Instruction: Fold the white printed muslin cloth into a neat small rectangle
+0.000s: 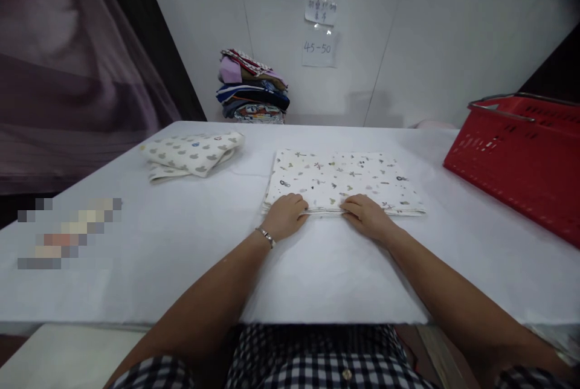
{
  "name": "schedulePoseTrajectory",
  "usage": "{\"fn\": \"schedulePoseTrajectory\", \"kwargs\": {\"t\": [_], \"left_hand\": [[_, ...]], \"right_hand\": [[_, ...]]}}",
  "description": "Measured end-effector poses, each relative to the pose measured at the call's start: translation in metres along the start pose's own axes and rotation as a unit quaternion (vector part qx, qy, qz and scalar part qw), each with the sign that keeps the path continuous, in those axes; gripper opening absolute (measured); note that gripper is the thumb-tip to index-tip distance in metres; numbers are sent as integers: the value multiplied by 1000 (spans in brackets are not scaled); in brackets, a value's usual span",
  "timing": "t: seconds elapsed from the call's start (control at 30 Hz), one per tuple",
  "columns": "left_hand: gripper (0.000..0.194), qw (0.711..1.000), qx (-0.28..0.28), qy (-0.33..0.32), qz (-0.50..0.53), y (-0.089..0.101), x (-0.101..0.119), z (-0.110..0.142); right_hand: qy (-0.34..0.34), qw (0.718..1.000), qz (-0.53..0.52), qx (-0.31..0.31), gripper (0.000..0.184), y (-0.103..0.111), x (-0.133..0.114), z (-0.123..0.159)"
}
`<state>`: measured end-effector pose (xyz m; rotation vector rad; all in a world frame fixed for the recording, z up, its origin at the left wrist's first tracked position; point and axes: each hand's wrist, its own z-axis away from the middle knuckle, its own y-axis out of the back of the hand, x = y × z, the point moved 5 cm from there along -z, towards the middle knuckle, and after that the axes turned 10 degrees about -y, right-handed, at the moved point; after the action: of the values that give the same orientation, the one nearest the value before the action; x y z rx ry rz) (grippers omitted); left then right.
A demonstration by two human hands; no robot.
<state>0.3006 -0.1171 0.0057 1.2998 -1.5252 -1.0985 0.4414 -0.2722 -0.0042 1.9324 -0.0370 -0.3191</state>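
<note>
A white cloth (335, 180) with small printed figures lies folded in several layers on the white table. My left hand (286, 215) grips its near edge left of the middle, thumb below and fingers on top. A bracelet circles that wrist. Along the same edge, farther right, my right hand (365, 214) pinches the layers in a like way. Both hands rest low, close to the tabletop. To the left lies a second white cloth (190, 154) with grey cloud-like prints, loosely folded and apart from my hands.
A red plastic basket (521, 159) with metal handles stands at the table's right. Beyond the far edge rises a stack of folded fabrics (254, 90) against the wall. Paper notes (319, 48) hang there. A blurred-out item (70, 235) lies on the white table (172, 268) at left.
</note>
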Motion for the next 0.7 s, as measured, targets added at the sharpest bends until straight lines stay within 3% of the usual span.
{"fn": "schedulePoseTrajectory", "kwargs": {"t": [0.27, 0.37, 0.47, 0.57, 0.7], "left_hand": [[12, 1000, -9, 0, -12, 1, 4, 0], [19, 999, -3, 27, 23, 8, -5, 5], [26, 988, 27, 142, 53, 23, -36, 19], [25, 955, 64, 284, 59, 39, -75, 44], [38, 904, 46, 396, 154, 36, -102, 67]], "right_hand": [[18, 1000, 8, -4, 26, -8, -17, -4], [23, 1000, 9, 6, 25, -11, -16, -4], [31, 999, 2, 19, 25, -13, -14, -3], [32, 999, -2, 26, 26, -14, -13, -1], [28, 999, -5, 27, 27, -11, -16, -1]]}}
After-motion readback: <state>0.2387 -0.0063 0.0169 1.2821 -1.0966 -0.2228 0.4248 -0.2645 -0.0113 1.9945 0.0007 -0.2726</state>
